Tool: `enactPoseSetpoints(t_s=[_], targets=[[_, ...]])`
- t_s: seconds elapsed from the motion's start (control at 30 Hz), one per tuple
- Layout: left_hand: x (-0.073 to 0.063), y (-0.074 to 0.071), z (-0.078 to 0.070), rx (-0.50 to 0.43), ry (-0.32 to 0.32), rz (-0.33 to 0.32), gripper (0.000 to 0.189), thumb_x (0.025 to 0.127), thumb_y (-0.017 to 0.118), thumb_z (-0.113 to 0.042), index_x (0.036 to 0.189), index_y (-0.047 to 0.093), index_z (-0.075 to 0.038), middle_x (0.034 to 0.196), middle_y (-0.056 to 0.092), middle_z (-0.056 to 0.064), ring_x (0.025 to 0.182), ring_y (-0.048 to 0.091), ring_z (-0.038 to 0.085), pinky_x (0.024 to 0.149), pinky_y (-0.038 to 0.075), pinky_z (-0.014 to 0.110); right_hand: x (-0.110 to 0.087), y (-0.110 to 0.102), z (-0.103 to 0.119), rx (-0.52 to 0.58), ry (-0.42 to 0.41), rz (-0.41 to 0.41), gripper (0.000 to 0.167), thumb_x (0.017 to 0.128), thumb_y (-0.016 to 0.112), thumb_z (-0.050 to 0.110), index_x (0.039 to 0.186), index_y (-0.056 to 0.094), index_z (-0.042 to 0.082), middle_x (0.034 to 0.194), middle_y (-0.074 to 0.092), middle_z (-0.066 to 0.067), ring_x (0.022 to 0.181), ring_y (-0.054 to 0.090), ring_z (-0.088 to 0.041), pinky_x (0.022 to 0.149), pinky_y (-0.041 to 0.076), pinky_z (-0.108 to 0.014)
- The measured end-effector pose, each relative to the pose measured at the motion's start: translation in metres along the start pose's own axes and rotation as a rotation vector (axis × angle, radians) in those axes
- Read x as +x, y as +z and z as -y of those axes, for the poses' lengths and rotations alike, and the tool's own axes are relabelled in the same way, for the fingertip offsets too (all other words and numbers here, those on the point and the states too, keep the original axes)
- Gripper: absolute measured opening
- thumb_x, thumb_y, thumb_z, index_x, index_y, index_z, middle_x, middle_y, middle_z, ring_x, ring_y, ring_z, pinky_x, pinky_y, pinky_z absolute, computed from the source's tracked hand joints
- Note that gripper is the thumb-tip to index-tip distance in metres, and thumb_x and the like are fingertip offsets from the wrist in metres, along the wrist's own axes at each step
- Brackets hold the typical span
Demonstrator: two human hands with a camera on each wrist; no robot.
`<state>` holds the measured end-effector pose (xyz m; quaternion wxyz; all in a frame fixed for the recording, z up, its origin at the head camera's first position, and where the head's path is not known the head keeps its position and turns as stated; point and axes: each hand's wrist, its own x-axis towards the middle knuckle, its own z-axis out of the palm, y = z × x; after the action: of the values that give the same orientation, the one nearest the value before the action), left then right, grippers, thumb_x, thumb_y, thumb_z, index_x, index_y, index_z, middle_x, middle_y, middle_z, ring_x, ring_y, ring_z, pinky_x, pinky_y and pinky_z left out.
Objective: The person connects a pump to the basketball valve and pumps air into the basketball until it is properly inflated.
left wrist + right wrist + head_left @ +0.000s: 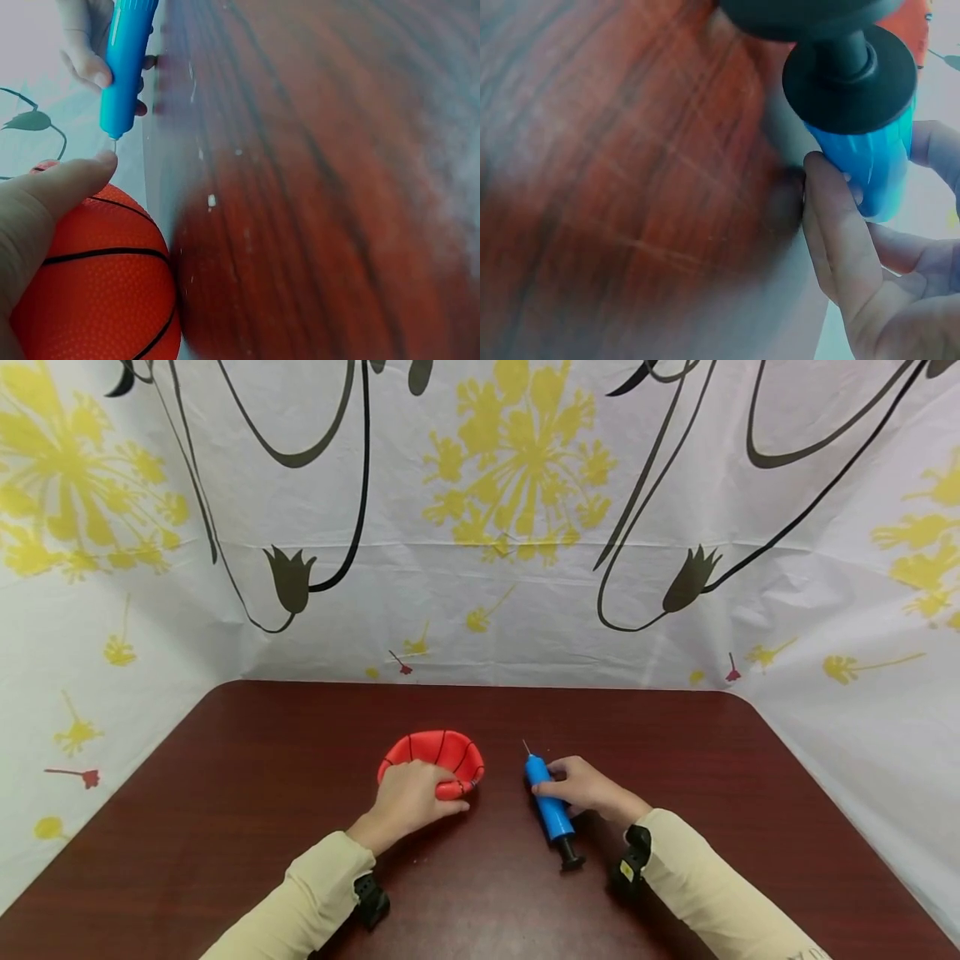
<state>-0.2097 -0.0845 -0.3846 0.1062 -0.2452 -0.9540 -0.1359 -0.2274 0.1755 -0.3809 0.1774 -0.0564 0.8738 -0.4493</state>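
A partly collapsed red toy basketball [438,748] with black lines lies on the table, its top sunken into a bowl shape. My left hand [411,800] grips the near rim of it, thumb outside; the other fingers are mostly hidden in the head view. To the right, my right hand [588,789] holds a blue ball pump [553,814] by its barrel, between thumb and fingers. A thin metal needle [527,747] sticks out of the far end. The black plunger handle [810,15] is at the end nearer me, close to the barrel's black cap [851,94].
Both things are in the middle of a dark red-brown wooden table [300,718] with rounded far corners. Behind it and at the sides hangs a white cloth [360,635] printed with yellow flowers and dark stems. Black camera bands [371,900] sit on both wrists.
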Motion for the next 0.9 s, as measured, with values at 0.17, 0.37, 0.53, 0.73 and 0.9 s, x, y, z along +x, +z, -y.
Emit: enactPoseSetpoints(t_s=[0.17,0.37,0.53,0.73,0.9], targets=[[0.001,-0.001,0.001,0.017,0.012,-0.041,0.019,0.071,0.068,-0.042,0.078,0.067,-0.024,0.055,0.05,-0.015,0.048,0.042,0.004,0.045,0.036,0.022,-0.003,-0.002,0.003,0.06,0.021,0.008,0.063,0.079,0.064,0.02,0.125,0.036,-0.013,0.117,0.044,-0.027,0.086,0.056,-0.027,0.061,0.05,-0.042],[-0.001,-0.005,0.0,0.028,-0.004,-0.101,0.016,0.07,0.07,-0.038,0.079,0.068,-0.025,0.06,0.056,-0.015,0.053,0.047,0.003,0.051,0.041,0.024,-0.01,-0.003,0.009,0.107,0.006,0.018,0.063,0.079,0.065,0.019,0.125,0.035,-0.012,0.116,0.046,-0.026,0.086,0.056,-0.027,0.061,0.05,-0.043],[-0.002,-0.007,-0.002,0.041,0.008,-0.117,0.013,0.07,0.069,-0.036,0.077,0.067,-0.025,0.058,0.055,-0.016,0.05,0.045,0.002,0.049,0.038,0.022,-0.016,-0.005,0.012,0.13,-0.034,0.036,0.063,0.079,0.064,0.017,0.125,0.033,-0.013,0.109,0.052,-0.024,0.087,0.057,-0.028,0.061,0.05,-0.043],[-0.005,-0.009,-0.004,0.062,0.047,-0.159,0.009,0.071,0.067,-0.034,0.068,0.063,-0.026,0.05,0.047,-0.017,0.045,0.039,0.0,0.044,0.034,0.02,-0.022,-0.004,0.016,0.094,-0.106,0.069,0.063,0.08,0.063,0.021,0.125,0.035,-0.012,0.101,0.058,-0.017,0.084,0.058,-0.024,0.065,0.05,-0.04],[-0.007,-0.01,-0.005,0.073,0.069,-0.204,0.012,0.07,0.068,-0.037,0.066,0.062,-0.027,0.051,0.048,-0.017,0.046,0.04,0.0,0.045,0.035,0.02,-0.03,-0.002,0.022,0.113,-0.174,0.123,0.049,0.084,0.058,0.025,0.118,0.044,-0.006,0.092,0.059,-0.017,0.074,0.058,-0.022,0.062,0.048,-0.035]])
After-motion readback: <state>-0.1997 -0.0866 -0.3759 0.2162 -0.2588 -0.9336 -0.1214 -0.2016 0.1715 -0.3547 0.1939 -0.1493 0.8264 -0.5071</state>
